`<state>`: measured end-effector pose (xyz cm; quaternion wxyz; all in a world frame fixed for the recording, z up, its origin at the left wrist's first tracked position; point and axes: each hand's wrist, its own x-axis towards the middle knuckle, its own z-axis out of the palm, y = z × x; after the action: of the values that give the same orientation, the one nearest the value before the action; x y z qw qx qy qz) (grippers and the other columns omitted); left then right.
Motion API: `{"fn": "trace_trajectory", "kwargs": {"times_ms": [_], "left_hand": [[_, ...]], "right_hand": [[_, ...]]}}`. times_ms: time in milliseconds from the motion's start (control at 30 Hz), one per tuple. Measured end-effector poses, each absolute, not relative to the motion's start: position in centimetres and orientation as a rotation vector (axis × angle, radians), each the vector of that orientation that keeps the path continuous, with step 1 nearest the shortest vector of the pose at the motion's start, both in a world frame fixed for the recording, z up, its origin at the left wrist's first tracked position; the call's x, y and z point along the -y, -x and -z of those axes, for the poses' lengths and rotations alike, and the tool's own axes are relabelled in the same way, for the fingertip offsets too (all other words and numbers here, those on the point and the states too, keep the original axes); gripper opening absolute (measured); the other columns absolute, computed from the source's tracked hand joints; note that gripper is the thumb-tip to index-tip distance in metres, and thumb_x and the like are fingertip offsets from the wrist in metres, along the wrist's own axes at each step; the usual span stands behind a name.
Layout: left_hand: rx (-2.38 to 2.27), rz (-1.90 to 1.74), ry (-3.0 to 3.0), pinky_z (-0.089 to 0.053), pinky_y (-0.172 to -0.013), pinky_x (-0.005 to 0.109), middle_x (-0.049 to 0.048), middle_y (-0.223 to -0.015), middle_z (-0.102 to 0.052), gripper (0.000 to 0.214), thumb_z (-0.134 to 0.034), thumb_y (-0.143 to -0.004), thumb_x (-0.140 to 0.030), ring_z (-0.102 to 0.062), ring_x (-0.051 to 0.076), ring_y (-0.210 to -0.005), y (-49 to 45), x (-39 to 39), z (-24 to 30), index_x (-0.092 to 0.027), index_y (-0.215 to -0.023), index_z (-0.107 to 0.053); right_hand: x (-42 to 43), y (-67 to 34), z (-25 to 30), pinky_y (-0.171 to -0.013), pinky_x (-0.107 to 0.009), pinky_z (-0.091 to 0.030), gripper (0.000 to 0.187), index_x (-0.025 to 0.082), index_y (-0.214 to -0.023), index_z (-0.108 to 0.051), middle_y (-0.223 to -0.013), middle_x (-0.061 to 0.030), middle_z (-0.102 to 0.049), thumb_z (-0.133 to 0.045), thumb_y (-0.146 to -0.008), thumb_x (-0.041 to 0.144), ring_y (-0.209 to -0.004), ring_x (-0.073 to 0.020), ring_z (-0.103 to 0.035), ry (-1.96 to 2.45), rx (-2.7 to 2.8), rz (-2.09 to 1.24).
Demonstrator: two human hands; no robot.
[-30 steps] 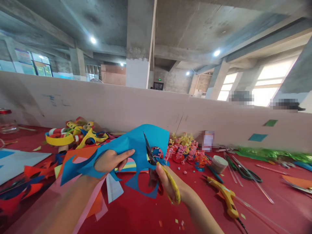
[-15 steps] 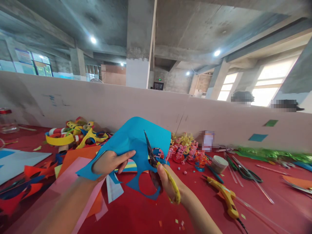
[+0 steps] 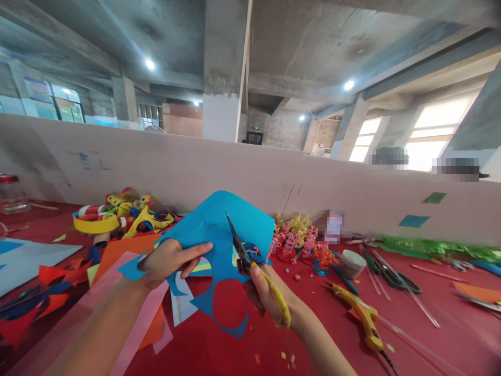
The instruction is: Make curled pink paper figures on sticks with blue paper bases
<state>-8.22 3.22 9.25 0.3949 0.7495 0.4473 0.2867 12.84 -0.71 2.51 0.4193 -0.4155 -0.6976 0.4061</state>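
My left hand (image 3: pixel 166 261) pinches a blue sheet of paper (image 3: pixel 219 224) and holds it up above the red table (image 3: pixel 321 334). The sheet has rounded holes cut out of its lower part. My right hand (image 3: pixel 266 295) grips yellow-handled scissors (image 3: pixel 254 269), fingers through the loops. The dark blades point up and bite into the middle of the blue sheet.
Coloured paper scraps (image 3: pixel 129 250) and yellow paper rings (image 3: pixel 97 222) lie at the left. Small curled paper figures (image 3: pixel 297 240) stand behind the sheet. A yellow glue gun (image 3: pixel 362 316), a tape roll (image 3: pixel 351 262), dark scissors (image 3: pixel 395 274) and clear glue sticks (image 3: pixel 415 303) lie at the right. A pale partition wall (image 3: pixel 156 162) borders the table.
The blue sheet has been turned in my left hand and its left flap has folded in. The scissors have moved along the cut, and the lower hole in the sheet is larger.
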Motion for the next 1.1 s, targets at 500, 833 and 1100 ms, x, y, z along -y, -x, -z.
{"fn": "trace_trajectory", "kwargs": {"times_ms": [500,833,1100], "left_hand": [[-1.179,-0.688,-1.804,-0.041,-0.056,0.026,-0.0012,-0.030,-0.039,0.058,-0.054,-0.071,-0.051,-0.041,0.010,-0.039,8.9,-3.4,-9.5,-0.022,-0.025,-0.036],[-1.137,-0.800,-1.639,-0.032,-0.043,0.025,-0.0017,-0.028,-0.040,0.053,-0.059,-0.069,-0.047,-0.036,0.008,-0.033,8.9,-3.7,-9.5,-0.020,-0.028,-0.041],[-0.912,-0.905,-1.406,-0.033,-0.038,0.021,0.0058,-0.041,-0.059,0.046,-0.060,-0.074,-0.048,-0.047,0.011,-0.038,9.4,-4.5,-9.1,-0.015,-0.042,-0.056]], "right_hand": [[0.4,-12.8,-2.1,-0.037,-0.021,-0.018,0.061,0.021,-0.052,-0.031,-0.040,0.0057,-0.028,-0.018,-0.079,0.075,-0.036,-0.0062,-0.026,1.030,1.830,-1.027],[0.8,-12.5,-3.3,-0.033,-0.022,-0.019,0.064,0.024,-0.046,-0.027,-0.033,0.0063,-0.023,-0.016,-0.071,0.082,-0.030,-0.0054,-0.023,1.063,1.767,-1.198],[-0.4,-12.4,-1.1,-0.024,-0.019,-0.017,0.065,0.022,-0.048,-0.031,-0.033,0.0079,-0.027,-0.024,-0.069,0.083,-0.022,-0.0049,-0.027,0.977,1.547,-1.370]]}}
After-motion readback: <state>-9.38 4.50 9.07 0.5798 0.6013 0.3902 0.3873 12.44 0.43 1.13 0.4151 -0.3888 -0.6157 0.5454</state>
